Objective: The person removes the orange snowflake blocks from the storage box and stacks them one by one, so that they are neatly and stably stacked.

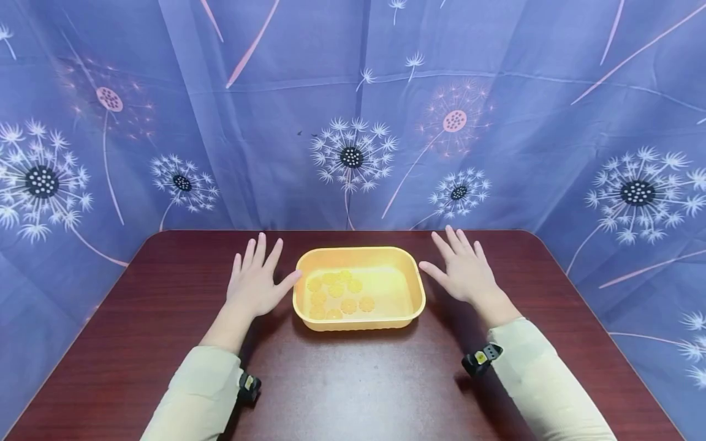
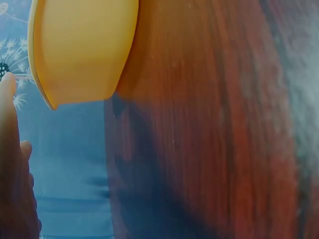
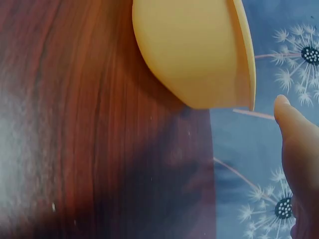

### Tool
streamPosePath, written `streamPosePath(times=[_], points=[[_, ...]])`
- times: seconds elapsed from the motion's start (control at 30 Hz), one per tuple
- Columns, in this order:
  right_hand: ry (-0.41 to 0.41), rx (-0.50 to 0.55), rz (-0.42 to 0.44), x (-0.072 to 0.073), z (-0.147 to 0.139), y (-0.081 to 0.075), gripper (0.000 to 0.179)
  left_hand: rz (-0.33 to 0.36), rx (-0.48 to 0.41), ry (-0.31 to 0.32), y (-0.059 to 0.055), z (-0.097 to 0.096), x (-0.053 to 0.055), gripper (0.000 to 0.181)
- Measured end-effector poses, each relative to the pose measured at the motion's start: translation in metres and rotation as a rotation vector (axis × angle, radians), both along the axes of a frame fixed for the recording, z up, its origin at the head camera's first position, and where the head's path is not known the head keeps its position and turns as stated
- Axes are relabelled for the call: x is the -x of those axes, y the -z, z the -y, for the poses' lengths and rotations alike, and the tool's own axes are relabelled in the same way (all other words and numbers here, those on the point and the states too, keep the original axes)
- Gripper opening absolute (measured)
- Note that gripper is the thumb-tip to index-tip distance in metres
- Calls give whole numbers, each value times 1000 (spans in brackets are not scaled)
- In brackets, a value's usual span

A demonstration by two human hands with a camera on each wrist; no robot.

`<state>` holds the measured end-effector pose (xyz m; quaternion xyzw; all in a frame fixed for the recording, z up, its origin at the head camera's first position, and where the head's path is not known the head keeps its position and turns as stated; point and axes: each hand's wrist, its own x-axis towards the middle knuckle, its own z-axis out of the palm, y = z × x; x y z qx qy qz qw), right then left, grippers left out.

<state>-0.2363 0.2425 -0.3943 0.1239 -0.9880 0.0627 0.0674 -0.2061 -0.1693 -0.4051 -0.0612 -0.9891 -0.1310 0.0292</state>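
A yellow rectangular plastic tray [image 1: 358, 324] rests on the dark wooden table. Inside it, mostly in the left half, lie several small yellow pieces [image 1: 349, 305] with scalloped, flower-like edges; what they are made of I cannot tell. My left hand [image 1: 256, 285] is spread at the tray's left end, its thumb tip at the rim; whether they touch is unclear. At the other end my right hand [image 1: 467, 269] is spread too, its thumb pointing toward the rim. Both hands hold nothing. The wrist views show the tray's outer walls [image 2: 84, 55] and each thumb [image 3: 294, 129] beside them.
The reddish-brown table [image 1: 353, 386] extends around the tray on all sides. A blue curtain [image 1: 265, 153] printed with dandelions hangs behind the table and along both sides. A small black device [image 1: 482, 359] is strapped at the right wrist, another [image 1: 249, 389] at the left.
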Motion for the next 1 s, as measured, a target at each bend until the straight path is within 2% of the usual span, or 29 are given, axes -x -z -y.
streamPosePath(times=[0.37,0.53,0.63,0.7,0.83,1.0], points=[[-60,27,-1,-5,22,-2,77,-27,-65,24,3,-15,-3,90],[-106,80,-18,-8,35,-6,75,-36,-104,31,4,-21,-5,90],[-143,131,-26,-9,44,-7,75,-17,-142,43,5,-24,-5,90],[-176,175,-27,-10,49,-8,73,6,-187,58,6,-26,-5,91],[-242,299,-7,-10,60,-7,67,65,-338,95,7,-30,-6,90],[-276,444,1,-9,71,-2,56,114,-502,116,12,-36,-5,86]])
